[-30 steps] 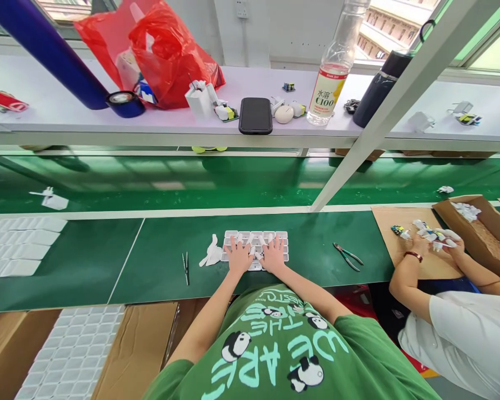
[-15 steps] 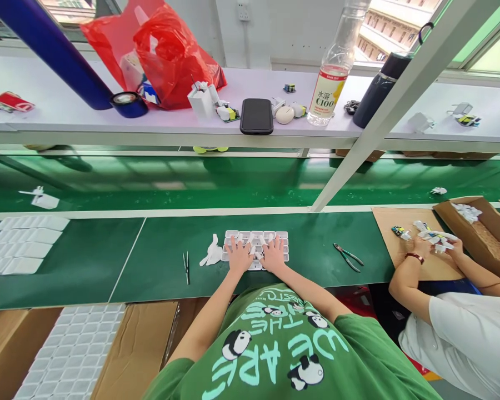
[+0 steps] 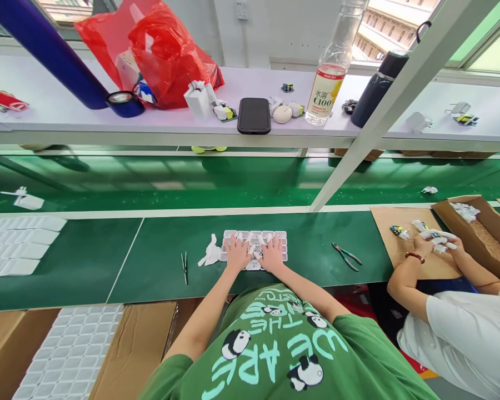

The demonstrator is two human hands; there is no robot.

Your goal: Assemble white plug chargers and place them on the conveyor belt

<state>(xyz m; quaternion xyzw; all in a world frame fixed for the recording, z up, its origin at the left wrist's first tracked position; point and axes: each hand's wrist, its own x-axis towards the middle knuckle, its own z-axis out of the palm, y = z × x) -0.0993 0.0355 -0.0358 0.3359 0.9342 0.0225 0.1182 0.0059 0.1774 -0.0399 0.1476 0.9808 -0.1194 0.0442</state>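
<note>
A white compartment tray (image 3: 256, 234) lies on the green bench straight in front of me. My left hand (image 3: 237, 255) rests on its left half, palm down with fingers spread. On the right half lies my right hand (image 3: 272, 256), likewise flat with its fingers apart. White covers sit on some fingertips of both hands. The hands hide much of the tray, so its contents cannot be made out. A crumpled white glove-like piece (image 3: 212, 251) touches or nearly touches the tray's left end. Tweezers (image 3: 185, 269) lie farther left, and cutting pliers (image 3: 346, 256) to the right.
A co-worker's hands (image 3: 431, 244) handle white parts over cardboard (image 3: 391, 244) at right, beside an open box (image 3: 489, 233). Stacked white trays (image 3: 20, 244) lie at far left. Behind the bench runs a green belt (image 3: 233, 189). A slanted post (image 3: 358, 150) rises at right.
Both hands stay on the tray with hardly any movement. White parts on the green belt have shifted left. The whole view has slid slightly.
</note>
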